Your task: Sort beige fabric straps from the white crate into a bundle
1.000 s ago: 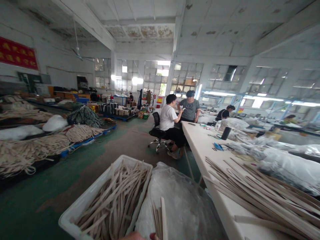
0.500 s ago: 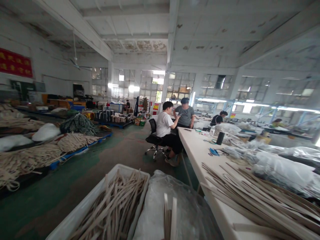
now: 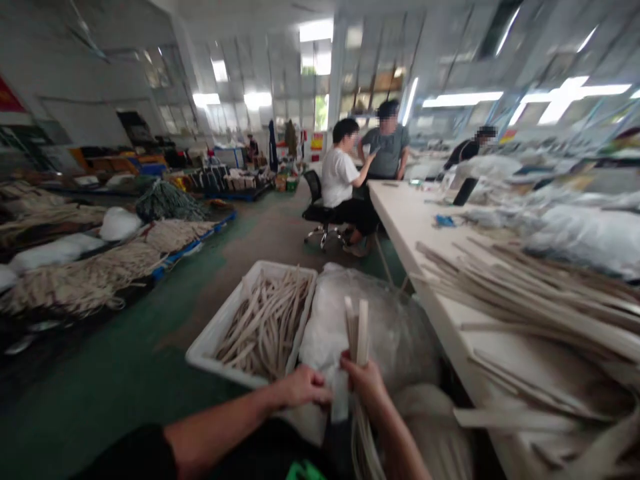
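Item: bundle of flat beige strips [image 3: 355, 330], held upright between worker and clear plastic bag [image 3: 405, 333]; looser lengths hang below.
Right hand [image 3: 366, 380]: closed round the bundle.
Left hand [image 3: 306, 388]: fingers curled, close beside a pale band [image 3: 340, 395]; blur hides whether it grips.
Change: both hands are in view; half a second ago only strip ends showed. Both are now together at the bundle.
Adjacent, left: white plastic tub [image 3: 220, 373] of loose strips [image 3: 265, 320].
Right: white table [image 3: 400, 213], longer strips [image 3: 500, 287] across it.

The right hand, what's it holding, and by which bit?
The right hand holds a bundle of beige strips, some way below their upper ends.
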Demonstrator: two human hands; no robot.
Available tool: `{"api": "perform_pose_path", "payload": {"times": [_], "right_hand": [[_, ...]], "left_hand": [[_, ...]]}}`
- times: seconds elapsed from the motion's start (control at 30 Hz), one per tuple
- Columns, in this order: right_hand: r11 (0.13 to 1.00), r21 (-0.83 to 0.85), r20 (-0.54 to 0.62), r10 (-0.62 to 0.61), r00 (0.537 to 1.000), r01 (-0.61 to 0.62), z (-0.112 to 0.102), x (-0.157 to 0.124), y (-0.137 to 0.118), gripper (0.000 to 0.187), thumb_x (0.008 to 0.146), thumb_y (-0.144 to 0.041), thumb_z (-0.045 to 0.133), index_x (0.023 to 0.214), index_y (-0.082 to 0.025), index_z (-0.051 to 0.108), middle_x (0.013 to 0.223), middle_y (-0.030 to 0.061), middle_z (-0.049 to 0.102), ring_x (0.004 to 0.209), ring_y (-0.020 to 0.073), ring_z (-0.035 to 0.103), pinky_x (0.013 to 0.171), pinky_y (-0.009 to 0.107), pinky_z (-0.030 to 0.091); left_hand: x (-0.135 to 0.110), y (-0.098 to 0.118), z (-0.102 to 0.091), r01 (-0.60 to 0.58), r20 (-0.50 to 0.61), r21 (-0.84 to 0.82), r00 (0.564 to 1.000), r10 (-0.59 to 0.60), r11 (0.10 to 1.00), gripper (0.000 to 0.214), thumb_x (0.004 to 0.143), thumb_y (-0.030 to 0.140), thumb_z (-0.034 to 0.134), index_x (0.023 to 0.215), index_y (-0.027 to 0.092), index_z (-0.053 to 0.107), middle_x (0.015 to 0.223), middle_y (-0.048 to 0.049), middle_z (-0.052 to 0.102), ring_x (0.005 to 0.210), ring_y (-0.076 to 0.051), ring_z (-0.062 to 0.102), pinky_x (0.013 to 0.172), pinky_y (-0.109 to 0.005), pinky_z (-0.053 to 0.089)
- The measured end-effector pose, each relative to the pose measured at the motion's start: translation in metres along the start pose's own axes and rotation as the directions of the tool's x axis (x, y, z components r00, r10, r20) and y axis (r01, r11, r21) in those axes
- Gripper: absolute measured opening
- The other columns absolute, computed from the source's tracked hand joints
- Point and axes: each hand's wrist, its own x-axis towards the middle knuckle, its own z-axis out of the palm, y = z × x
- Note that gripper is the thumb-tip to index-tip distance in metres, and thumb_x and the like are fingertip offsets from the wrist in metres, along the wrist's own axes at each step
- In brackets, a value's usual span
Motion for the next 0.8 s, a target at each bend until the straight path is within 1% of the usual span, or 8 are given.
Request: {"api": "perform_pose_path", "payload": {"times": [0.1, 0.17, 0.23, 0.33, 0.5, 0.6, 0.7, 0.8], "right_hand": [[0.995, 0.034, -0.015, 0.099, 0.995, -0.098, -0.008, 0.004, 0.016, 0.033, 0.058, -0.044, 0.069, 0.078, -0.018, 0.062, 0.044, -0.0072, 0.049, 0.039, 0.0101, 0.041, 0.043, 0.025, 0.033], [0.991, 0.054, -0.001, 0.126, 0.992, -0.126, -0.01, 0.008, 0.028, 0.039, 0.058, -0.044, 0.069, 0.086, -0.018, 0.064, 0.051, -0.0064, 0.054, 0.042, 0.0096, 0.043, 0.045, 0.025, 0.034], [0.989, 0.065, 0.017, 0.133, 0.991, -0.133, -0.008, 0.01, 0.033, 0.041, 0.058, -0.044, 0.069, 0.089, -0.017, 0.064, 0.055, -0.0058, 0.057, 0.043, 0.0091, 0.043, 0.045, 0.025, 0.034], [0.99, 0.071, 0.029, 0.117, 0.993, -0.119, -0.005, 0.009, 0.033, 0.037, 0.06, -0.041, 0.069, 0.088, -0.018, 0.063, 0.06, -0.0045, 0.06, 0.042, 0.0084, 0.042, 0.044, 0.025, 0.034], [0.994, 0.066, 0.041, 0.087, 0.995, -0.09, -0.004, 0.008, 0.03, 0.026, 0.069, -0.038, 0.069, 0.086, -0.02, 0.062, 0.064, -0.0015, 0.063, 0.042, 0.0086, 0.043, 0.044, 0.025, 0.035], [0.994, 0.063, 0.042, 0.086, 0.995, -0.089, -0.005, 0.009, 0.031, 0.021, 0.072, -0.036, 0.07, 0.085, -0.021, 0.062, 0.064, 0.0002, 0.064, 0.042, 0.0098, 0.043, 0.044, 0.027, 0.037], [0.996, 0.044, 0.029, 0.078, 0.997, -0.079, -0.006, 0.009, 0.031, 0.021, 0.073, -0.037, 0.069, 0.087, -0.022, 0.062, 0.067, 0.003, 0.067, 0.042, 0.0111, 0.044, 0.043, 0.028, 0.038], [0.999, -0.005, 0.008, 0.048, 0.999, -0.048, -0.009, 0.007, 0.029, 0.031, 0.077, -0.042, 0.066, 0.099, -0.021, 0.062, 0.077, 0.0063, 0.073, 0.04, 0.0109, 0.044, 0.043, 0.028, 0.04]], "left_hand": [[-0.006, 0.006, 0.002, 0.063, 0.036, -0.227, 0.998, -0.056, 0.972, 0.038, 0.055, 0.046, 0.083, 0.077, 0.017, 0.073, 0.071, -0.0015, 0.068, 0.068, -0.015, 0.06, 0.073, -0.031, 0.047], [-0.001, 0.008, 0.001, 0.066, 0.011, -0.268, 0.998, -0.065, 0.961, 0.043, 0.056, 0.044, 0.086, 0.085, 0.015, 0.073, 0.075, -0.002, 0.069, 0.068, -0.013, 0.06, 0.07, -0.027, 0.045], [0.003, 0.009, 0.002, 0.046, -0.007, -0.234, 0.999, -0.049, 0.971, 0.038, 0.059, 0.044, 0.086, 0.075, 0.013, 0.071, 0.068, -0.0015, 0.066, 0.064, -0.011, 0.056, 0.066, -0.025, 0.043], [0.004, 0.01, 0.006, 0.048, 0.022, -0.194, 0.999, -0.045, 0.98, 0.038, 0.067, 0.046, 0.084, 0.063, 0.012, 0.067, 0.061, -0.003, 0.063, 0.061, -0.012, 0.055, 0.064, -0.027, 0.044], [0.006, 0.012, 0.006, 0.011, 0.034, -0.121, 0.999, -0.007, 0.993, 0.031, 0.075, 0.042, 0.077, 0.065, 0.013, 0.07, 0.059, -0.0007, 0.061, 0.058, -0.011, 0.052, 0.065, -0.027, 0.043], [0.007, 0.009, 0.006, 0.052, 0.123, -0.077, 0.991, -0.042, 0.996, 0.029, 0.071, 0.041, 0.08, 0.065, 0.013, 0.072, 0.062, -0.003, 0.065, 0.062, -0.013, 0.057, 0.066, -0.028, 0.045], [0.007, 0.006, 0.01, 0.134, 0.166, -0.214, 0.981, -0.099, 0.968, 0.036, 0.064, 0.045, 0.086, 0.072, 0.012, 0.073, 0.071, -0.0064, 0.072, 0.068, -0.015, 0.063, 0.07, -0.029, 0.049], [0.009, 0.005, 0.009, 0.147, 0.038, -0.465, 0.988, -0.147, 0.873, 0.049, 0.054, 0.048, 0.093, 0.076, 0.012, 0.068, 0.071, -0.0041, 0.07, 0.064, -0.012, 0.064, 0.069, -0.028, 0.051]]}}
